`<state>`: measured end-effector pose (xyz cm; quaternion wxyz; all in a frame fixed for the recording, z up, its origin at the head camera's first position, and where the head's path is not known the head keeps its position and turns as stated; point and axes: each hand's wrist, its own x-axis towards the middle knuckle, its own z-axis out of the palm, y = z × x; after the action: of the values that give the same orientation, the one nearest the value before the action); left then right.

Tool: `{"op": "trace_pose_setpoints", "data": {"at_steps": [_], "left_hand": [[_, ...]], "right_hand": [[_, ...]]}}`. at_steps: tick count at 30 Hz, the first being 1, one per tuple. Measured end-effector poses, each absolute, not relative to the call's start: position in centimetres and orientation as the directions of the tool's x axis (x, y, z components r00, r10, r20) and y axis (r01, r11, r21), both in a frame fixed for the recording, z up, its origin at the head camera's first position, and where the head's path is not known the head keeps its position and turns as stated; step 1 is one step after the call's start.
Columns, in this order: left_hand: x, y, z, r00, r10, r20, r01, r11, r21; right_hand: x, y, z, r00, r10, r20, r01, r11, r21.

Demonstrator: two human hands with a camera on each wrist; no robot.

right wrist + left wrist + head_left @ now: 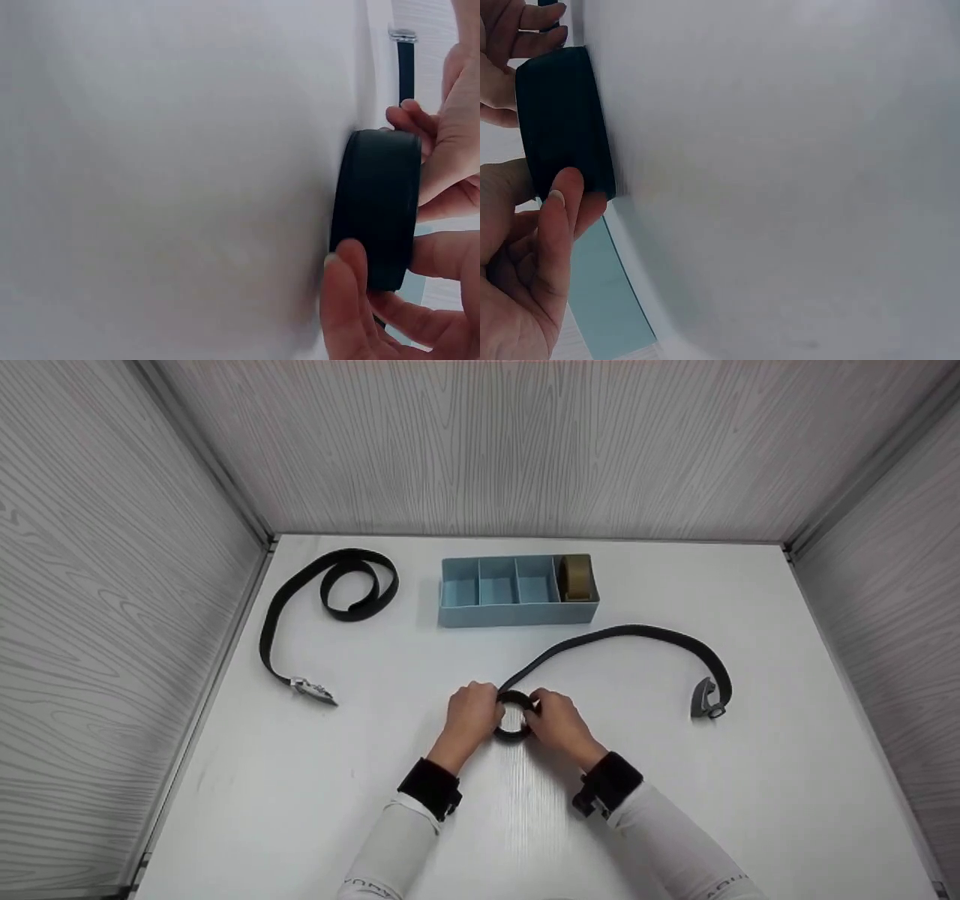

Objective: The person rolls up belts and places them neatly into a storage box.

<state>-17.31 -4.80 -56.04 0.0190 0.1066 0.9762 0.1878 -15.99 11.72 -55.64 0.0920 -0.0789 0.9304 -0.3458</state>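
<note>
A black belt lies on the table, one end wound into a round coil point(512, 736) standing on its edge. Its loose strap point(637, 631) curves up and right to a metal buckle point(703, 699). My left hand point(471, 716) grips the coil's left side, with thumb and fingers on the band point(559, 120). From the right, my right hand point(561, 725) pinches the same coil, thumb at its inner side and fingers along the outside point(379, 202). Parts of the coil are hidden behind the fingers.
A second black belt point(271, 622) lies at the left, loosely looped, with a silver buckle point(313, 690). Behind the hands stands a blue divided box point(517, 616); its rightmost compartment holds a brown rolled band point(576, 577). Grey panels point(525, 450) enclose the white table point(300, 810).
</note>
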Motion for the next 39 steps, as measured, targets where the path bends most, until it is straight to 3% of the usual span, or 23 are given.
{"op": "trace_pose_setpoints", "data": {"at_steps": [11,17,21,32,39], "left_hand": [[-18.0,-4.4,-55.2,-0.96,0.277,-0.031,0.254,0.915,0.314],[-18.0,-4.3,-55.5,-0.963,0.269,-0.003,0.253,0.911,0.327],[-18.1,-4.2,-55.5,-0.96,0.281,-0.012,0.262,0.907,0.33],[-18.8,-3.6,-55.6,-0.949,0.315,-0.01,0.3,0.911,0.285],[-18.6,-3.7,-55.9,-0.961,0.276,0.021,0.27,0.915,0.3]], "right_hand": [[-16.3,11.3,-55.7,-0.952,-0.307,-0.008,-0.235,0.746,-0.623],[-15.6,11.4,-55.6,-0.973,-0.204,-0.111,-0.083,0.753,-0.653],[-15.3,11.4,-55.4,-0.977,-0.177,-0.118,-0.06,0.762,-0.645],[-16.5,11.5,-55.6,-0.96,-0.28,0.012,-0.236,0.783,-0.575],[-16.1,12.5,-55.6,-0.982,-0.163,-0.099,-0.05,0.723,-0.689]]}}
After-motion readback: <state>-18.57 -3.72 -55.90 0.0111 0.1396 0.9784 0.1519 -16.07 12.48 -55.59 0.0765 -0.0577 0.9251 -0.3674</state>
